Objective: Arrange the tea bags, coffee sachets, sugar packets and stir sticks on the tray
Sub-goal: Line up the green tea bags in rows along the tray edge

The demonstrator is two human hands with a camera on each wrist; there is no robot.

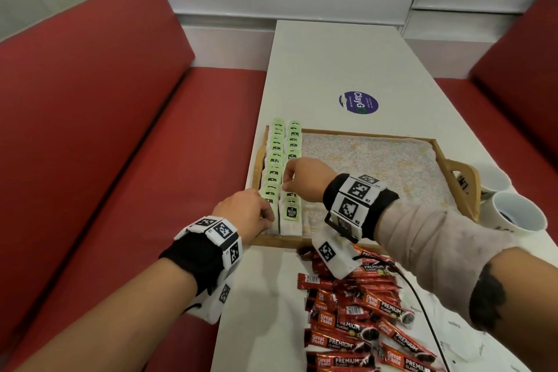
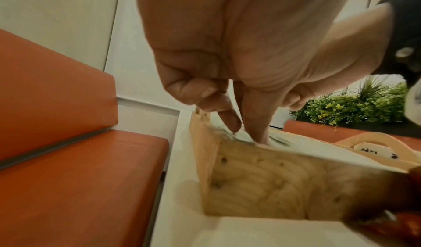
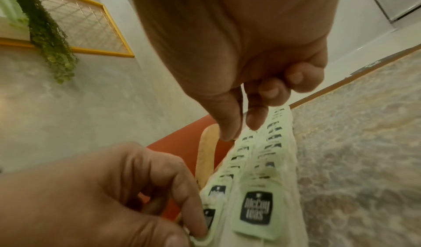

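A wooden tray (image 1: pixel 362 133) with a patterned cloth liner holds two rows of green-tagged tea bags (image 1: pixel 274 157) along its left side. My left hand (image 1: pixel 270 216) is at the near end of the left row, where thumb and forefinger (image 2: pixel 230 123) pinch the nearest tea bag (image 3: pixel 214 193). My right hand (image 1: pixel 287 183) hovers over the middle of the rows, thumb and forefinger (image 3: pixel 257 121) pinching a tea bag between them. Red coffee sachets (image 1: pixel 356 311) lie heaped on the table in front of the tray. White sugar packets (image 1: pixel 459 329) lie to their right. No stir sticks are in view.
Two white cups (image 1: pixel 519 214) stand right of the tray's handle (image 1: pixel 465 181). A round blue sticker (image 1: pixel 358 102) marks the table beyond the tray. Red benches (image 1: pixel 90 130) flank the narrow white table. A black cable (image 1: pixel 422 308) crosses the sachets.
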